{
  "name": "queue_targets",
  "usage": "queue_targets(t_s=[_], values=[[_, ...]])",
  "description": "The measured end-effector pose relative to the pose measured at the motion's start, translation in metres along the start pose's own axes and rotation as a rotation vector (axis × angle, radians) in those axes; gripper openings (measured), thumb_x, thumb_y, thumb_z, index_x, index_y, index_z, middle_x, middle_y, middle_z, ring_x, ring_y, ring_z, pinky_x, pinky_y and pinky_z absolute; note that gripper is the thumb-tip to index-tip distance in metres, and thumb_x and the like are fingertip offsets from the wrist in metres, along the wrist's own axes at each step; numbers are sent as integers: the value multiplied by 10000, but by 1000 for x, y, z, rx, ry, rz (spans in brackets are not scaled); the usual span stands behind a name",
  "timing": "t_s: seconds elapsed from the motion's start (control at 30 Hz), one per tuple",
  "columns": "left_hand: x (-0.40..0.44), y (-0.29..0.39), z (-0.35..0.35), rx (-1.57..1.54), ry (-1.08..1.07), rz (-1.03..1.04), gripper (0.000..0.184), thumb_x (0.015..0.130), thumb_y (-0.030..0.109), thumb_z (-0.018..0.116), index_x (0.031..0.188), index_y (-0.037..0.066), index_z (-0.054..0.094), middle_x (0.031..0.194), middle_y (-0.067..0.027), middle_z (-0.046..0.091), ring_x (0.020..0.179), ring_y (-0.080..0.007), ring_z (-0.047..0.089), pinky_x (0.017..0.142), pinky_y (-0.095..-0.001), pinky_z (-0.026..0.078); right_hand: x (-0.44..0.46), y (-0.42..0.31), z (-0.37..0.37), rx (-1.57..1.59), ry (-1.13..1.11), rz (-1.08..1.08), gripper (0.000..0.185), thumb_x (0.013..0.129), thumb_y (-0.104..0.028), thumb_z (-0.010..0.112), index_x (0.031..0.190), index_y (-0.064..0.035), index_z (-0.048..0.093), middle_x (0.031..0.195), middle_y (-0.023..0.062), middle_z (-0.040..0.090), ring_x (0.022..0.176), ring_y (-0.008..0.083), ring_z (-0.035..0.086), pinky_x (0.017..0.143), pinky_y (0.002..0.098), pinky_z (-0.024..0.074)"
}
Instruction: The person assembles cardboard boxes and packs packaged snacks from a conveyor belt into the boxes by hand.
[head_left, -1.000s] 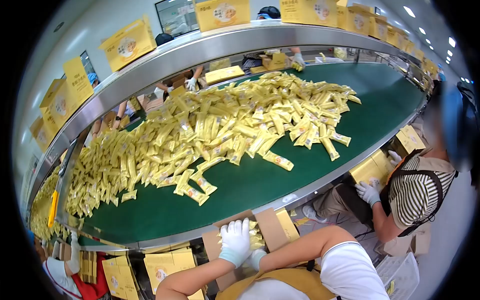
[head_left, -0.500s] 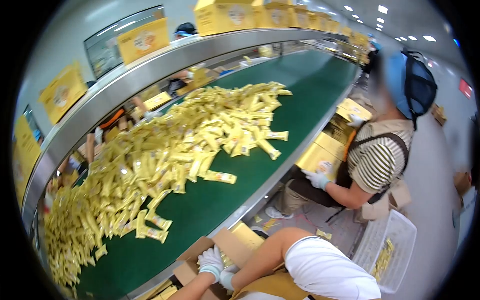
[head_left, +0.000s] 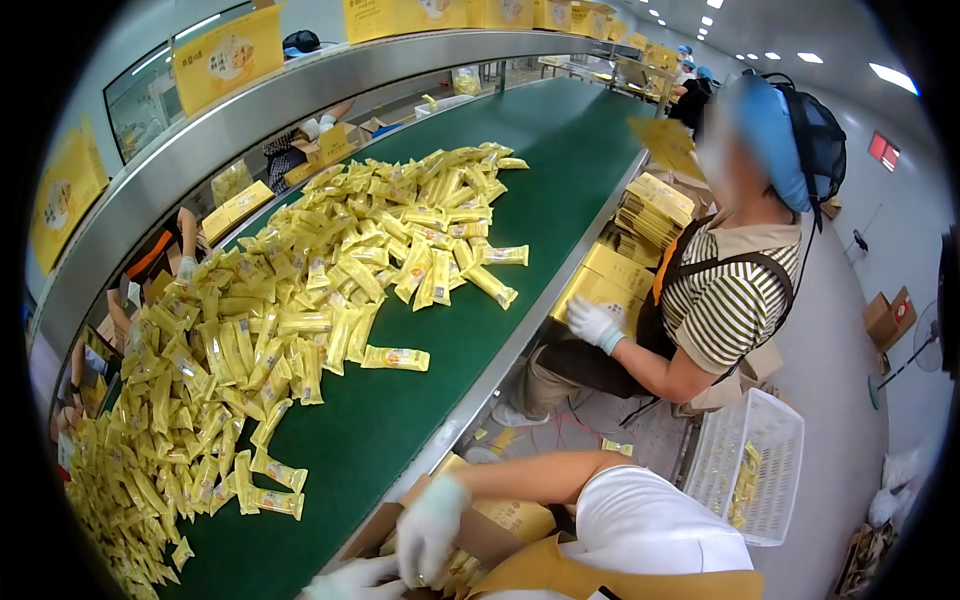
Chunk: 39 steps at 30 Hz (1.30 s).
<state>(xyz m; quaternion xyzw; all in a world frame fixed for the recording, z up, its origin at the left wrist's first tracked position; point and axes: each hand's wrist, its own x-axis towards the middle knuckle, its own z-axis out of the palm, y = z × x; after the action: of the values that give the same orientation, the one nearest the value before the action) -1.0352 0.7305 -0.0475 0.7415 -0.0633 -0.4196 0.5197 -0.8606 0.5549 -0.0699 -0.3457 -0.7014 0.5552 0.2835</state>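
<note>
My right hand, in a white glove, reaches down into an open brown cardboard carton at the bottom of the view. Its fingers point down and are drawn together; what they hold, if anything, is hidden. Yellow sachets lie inside the carton beside it. My left hand, gloved too, is at the carton's near left side, close to my right fingertips. Its fingers look stretched out, and the bottom edge cuts off part of it. A large heap of yellow sachets covers the left of the green conveyor belt.
A co-worker in a striped shirt sits at right, a gloved hand on a yellow box. Behind me stands a white plastic crate with sachets. A metal rail carries yellow boxes above the belt. Other people's hands show across the belt.
My right hand has risen into view over the carton; my left hand has moved down and left. The view has shifted. The co-worker's far yellow box now appears raised.
</note>
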Motion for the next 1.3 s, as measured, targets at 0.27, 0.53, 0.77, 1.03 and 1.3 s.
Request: queue_targets(t_s=[0.27,0.53,0.77,1.03,1.3], values=[[-67,-170,-128,243,1612,-43,653,1005,224,568,1556,-6,304,1576,-202,368,1462,-346,338,1203,-421,250,-106,121,-203,-779,1261,607,711,853,-641,619,1445,-259,530,1564,182,369,1411,421,366,1134,580,325],[7,-176,-252,270,1612,-487,873,859,569,689,1578,224,333,1565,-209,376,1423,-412,369,1185,-508,255,-13,124,-278,-531,1287,986,944,754,-817,567,1543,-327,395,1639,185,234,1472,589,30,1139,736,133],[40,-134,-222,580,1390,-659,822,700,581,776,1404,222,550,1498,-139,463,1428,-424,323,1128,-599,315,25,133,-264,-570,1364,980,857,700,-721,679,1423,-285,531,1496,177,402,1403,592,202,1131,679,239],[57,-144,-175,830,1314,-259,803,620,607,818,1308,236,636,1401,-126,540,1380,-451,357,1109,-603,330,35,147,-188,-868,1141,746,684,779,-643,657,1290,-189,636,1284,182,521,1233,422,445,995,620,350],[19,-125,-114,880,1135,-344,894,684,657,772,1427,215,545,1538,-120,421,1439,-470,269,1168,-612,225,34,120,-116,-1055,936,638,753,836,-653,629,1398,-157,554,1450,222,469,1371,465,370,1092,543,333]])
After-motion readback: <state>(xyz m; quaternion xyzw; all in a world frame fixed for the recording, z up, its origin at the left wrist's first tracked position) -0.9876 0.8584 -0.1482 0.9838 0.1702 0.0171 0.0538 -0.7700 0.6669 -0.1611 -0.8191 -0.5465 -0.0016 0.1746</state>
